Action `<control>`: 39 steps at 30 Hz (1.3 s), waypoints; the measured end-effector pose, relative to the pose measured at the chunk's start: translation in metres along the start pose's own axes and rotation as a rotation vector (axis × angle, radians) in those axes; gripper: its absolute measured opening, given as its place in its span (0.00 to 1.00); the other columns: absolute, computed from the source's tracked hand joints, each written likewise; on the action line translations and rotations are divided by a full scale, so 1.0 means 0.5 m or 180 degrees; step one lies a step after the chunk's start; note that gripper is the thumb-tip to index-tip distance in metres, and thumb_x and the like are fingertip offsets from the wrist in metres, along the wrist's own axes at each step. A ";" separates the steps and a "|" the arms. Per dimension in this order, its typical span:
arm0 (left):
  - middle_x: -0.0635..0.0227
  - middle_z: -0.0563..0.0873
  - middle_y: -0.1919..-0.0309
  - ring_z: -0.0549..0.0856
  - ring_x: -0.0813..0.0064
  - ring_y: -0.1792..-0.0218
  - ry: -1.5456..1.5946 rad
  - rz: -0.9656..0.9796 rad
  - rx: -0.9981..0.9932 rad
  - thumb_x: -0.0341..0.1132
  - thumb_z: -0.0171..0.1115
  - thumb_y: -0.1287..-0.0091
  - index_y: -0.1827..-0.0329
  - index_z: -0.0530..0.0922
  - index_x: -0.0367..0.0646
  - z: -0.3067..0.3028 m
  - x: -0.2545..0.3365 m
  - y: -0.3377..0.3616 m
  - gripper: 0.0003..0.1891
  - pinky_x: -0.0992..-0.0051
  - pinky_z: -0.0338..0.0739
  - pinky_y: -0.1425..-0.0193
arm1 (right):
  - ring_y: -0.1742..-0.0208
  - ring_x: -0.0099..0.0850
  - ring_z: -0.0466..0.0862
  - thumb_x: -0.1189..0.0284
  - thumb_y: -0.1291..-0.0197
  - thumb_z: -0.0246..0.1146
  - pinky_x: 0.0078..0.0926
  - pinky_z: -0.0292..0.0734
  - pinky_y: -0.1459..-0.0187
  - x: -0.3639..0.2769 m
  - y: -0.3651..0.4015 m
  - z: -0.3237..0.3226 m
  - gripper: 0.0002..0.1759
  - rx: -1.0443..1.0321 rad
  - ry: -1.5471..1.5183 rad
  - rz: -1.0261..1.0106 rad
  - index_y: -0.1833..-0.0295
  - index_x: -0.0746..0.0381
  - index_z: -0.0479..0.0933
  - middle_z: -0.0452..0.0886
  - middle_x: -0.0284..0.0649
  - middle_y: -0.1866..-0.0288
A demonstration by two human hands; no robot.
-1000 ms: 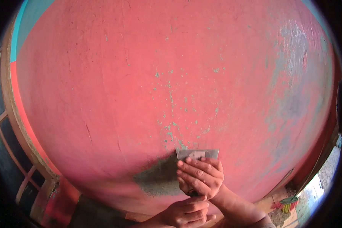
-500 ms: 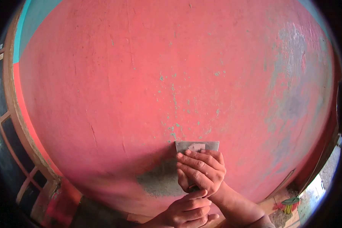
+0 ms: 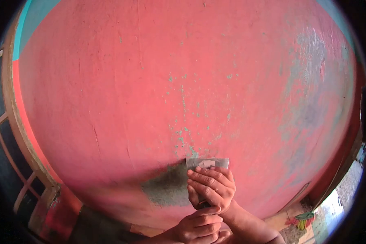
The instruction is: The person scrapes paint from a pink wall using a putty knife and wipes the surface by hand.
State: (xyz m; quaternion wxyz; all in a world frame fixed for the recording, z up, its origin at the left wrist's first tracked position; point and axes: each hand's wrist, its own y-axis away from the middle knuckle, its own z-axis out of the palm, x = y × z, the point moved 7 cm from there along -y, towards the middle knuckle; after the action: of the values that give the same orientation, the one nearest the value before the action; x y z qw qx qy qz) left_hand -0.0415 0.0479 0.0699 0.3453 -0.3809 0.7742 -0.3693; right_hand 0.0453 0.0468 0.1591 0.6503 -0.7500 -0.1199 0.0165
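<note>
A wide metal scraper (image 3: 193, 163) has its straight blade edge against the red painted wall (image 3: 122, 89), just under a patch of small green chipped spots (image 3: 184, 130). My right hand (image 3: 213, 187) is closed on it, with the fingers laid over the blade and a bit of dark handle showing below them. Directly beneath, my left hand (image 3: 201, 225) has its fingers wrapped around the lower end of the handle, which they mostly hide. To the left of the blade, the wall has a dark grey bare patch (image 3: 166, 187) in shadow.
Grey and green worn paint (image 3: 313, 89) covers the wall's right side. A window frame with dark panes (image 3: 14, 142) stands at the left. At lower right, a green, red and yellow bundle (image 3: 304, 221) lies on the floor near a plank-like edge (image 3: 295, 197).
Both hands and the scraper have moved down the wall a short way, uncovering more green spots above the blade. The camera view has shifted slightly.
</note>
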 end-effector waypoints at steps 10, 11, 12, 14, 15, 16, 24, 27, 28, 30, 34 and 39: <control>0.65 0.86 0.64 0.87 0.63 0.53 -0.0398 0.0008 0.0455 0.38 0.72 0.31 0.72 0.79 0.44 -0.012 -0.016 0.035 0.13 0.47 0.75 0.31 | 0.47 0.24 0.90 0.71 0.44 0.72 0.26 0.79 0.46 -0.006 -0.022 0.032 0.07 -0.0206 0.0049 -0.0640 0.59 0.51 0.87 0.92 0.30 0.48; 0.66 0.86 0.63 0.87 0.64 0.52 -0.0541 0.0114 0.0498 0.39 0.72 0.31 0.71 0.80 0.44 -0.021 -0.020 0.025 0.13 0.47 0.73 0.29 | 0.48 0.24 0.90 0.71 0.43 0.71 0.26 0.80 0.46 -0.009 -0.032 0.037 0.06 -0.0121 0.0005 -0.0567 0.59 0.51 0.87 0.92 0.30 0.49; 0.66 0.87 0.63 0.87 0.64 0.51 -0.0750 0.0416 0.0468 0.40 0.71 0.30 0.70 0.82 0.44 -0.029 -0.021 0.010 0.12 0.47 0.70 0.27 | 0.48 0.24 0.90 0.71 0.43 0.71 0.26 0.80 0.47 -0.010 -0.029 0.036 0.07 -0.0175 0.0010 -0.0507 0.59 0.51 0.87 0.92 0.30 0.49; 0.66 0.88 0.62 0.88 0.64 0.50 -0.0488 0.0191 0.0553 0.40 0.69 0.30 0.68 0.84 0.44 -0.051 -0.011 -0.027 0.11 0.48 0.67 0.23 | 0.48 0.23 0.90 0.72 0.44 0.71 0.26 0.80 0.47 -0.010 -0.022 0.030 0.08 -0.0296 0.0018 -0.0463 0.58 0.51 0.87 0.92 0.29 0.50; 0.66 0.88 0.62 0.88 0.64 0.49 0.0019 -0.0323 0.0723 0.40 0.69 0.30 0.67 0.86 0.43 -0.065 -0.003 -0.045 0.11 0.48 0.65 0.21 | 0.50 0.23 0.90 0.74 0.45 0.71 0.26 0.81 0.48 -0.015 -0.009 0.029 0.09 -0.0351 0.0027 -0.0357 0.59 0.51 0.86 0.92 0.27 0.52; 0.66 0.88 0.62 0.88 0.64 0.49 0.0092 -0.0237 0.0581 0.39 0.69 0.30 0.67 0.86 0.43 -0.060 0.000 -0.039 0.10 0.48 0.66 0.21 | 0.52 0.23 0.90 0.74 0.45 0.71 0.26 0.80 0.49 -0.018 0.006 0.026 0.08 -0.0335 0.0038 -0.0403 0.59 0.50 0.86 0.92 0.27 0.53; 0.67 0.85 0.60 0.86 0.64 0.46 -0.0078 -0.0485 0.0345 0.41 0.71 0.32 0.66 0.82 0.43 -0.054 -0.033 0.024 0.11 0.49 0.67 0.22 | 0.54 0.24 0.90 0.75 0.45 0.71 0.27 0.80 0.50 -0.026 -0.051 0.058 0.07 -0.0084 0.0071 -0.0558 0.61 0.52 0.85 0.92 0.29 0.55; 0.66 0.84 0.66 0.85 0.63 0.53 0.0281 -0.0562 0.0412 0.34 0.71 0.33 0.70 0.83 0.45 -0.058 -0.017 0.011 0.08 0.51 0.77 0.30 | 0.54 0.25 0.91 0.75 0.47 0.70 0.28 0.79 0.49 -0.033 -0.038 0.055 0.09 -0.0167 0.0091 -0.0423 0.61 0.50 0.85 0.92 0.27 0.57; 0.66 0.84 0.67 0.85 0.63 0.54 0.0342 -0.0520 0.0405 0.33 0.72 0.34 0.71 0.84 0.45 -0.061 -0.007 0.004 0.07 0.51 0.80 0.33 | 0.55 0.24 0.91 0.75 0.47 0.70 0.28 0.79 0.49 -0.035 -0.016 0.050 0.08 -0.0177 0.0129 -0.0428 0.62 0.50 0.85 0.92 0.27 0.58; 0.67 0.84 0.67 0.84 0.64 0.55 0.0046 0.0038 0.0455 0.32 0.72 0.34 0.72 0.83 0.45 -0.087 -0.001 -0.033 0.08 0.52 0.80 0.33 | 0.56 0.23 0.91 0.76 0.47 0.70 0.28 0.79 0.50 -0.032 0.018 0.044 0.08 -0.0197 0.0200 -0.0445 0.62 0.50 0.84 0.92 0.26 0.59; 0.67 0.83 0.70 0.85 0.65 0.58 -0.0028 -0.0063 0.0382 0.29 0.71 0.35 0.76 0.81 0.45 -0.081 -0.002 -0.020 0.11 0.54 0.83 0.37 | 0.56 0.24 0.91 0.74 0.46 0.70 0.28 0.79 0.50 -0.032 -0.012 0.049 0.07 -0.0028 0.0046 -0.0421 0.63 0.49 0.84 0.92 0.26 0.59; 0.69 0.82 0.71 0.85 0.66 0.59 0.0085 -0.0133 0.0837 0.29 0.71 0.35 0.77 0.80 0.44 -0.099 0.000 -0.059 0.11 0.56 0.84 0.39 | 0.54 0.23 0.91 0.76 0.47 0.73 0.25 0.79 0.51 -0.031 -0.001 0.039 0.09 -0.0268 0.0085 -0.0335 0.61 0.51 0.83 0.92 0.27 0.57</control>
State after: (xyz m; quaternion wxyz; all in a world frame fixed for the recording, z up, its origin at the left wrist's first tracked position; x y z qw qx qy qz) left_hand -0.0719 0.0502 0.1188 0.3741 -0.3434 0.7155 -0.4797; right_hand 0.0265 0.0627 0.1548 0.6197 -0.7694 -0.1510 -0.0328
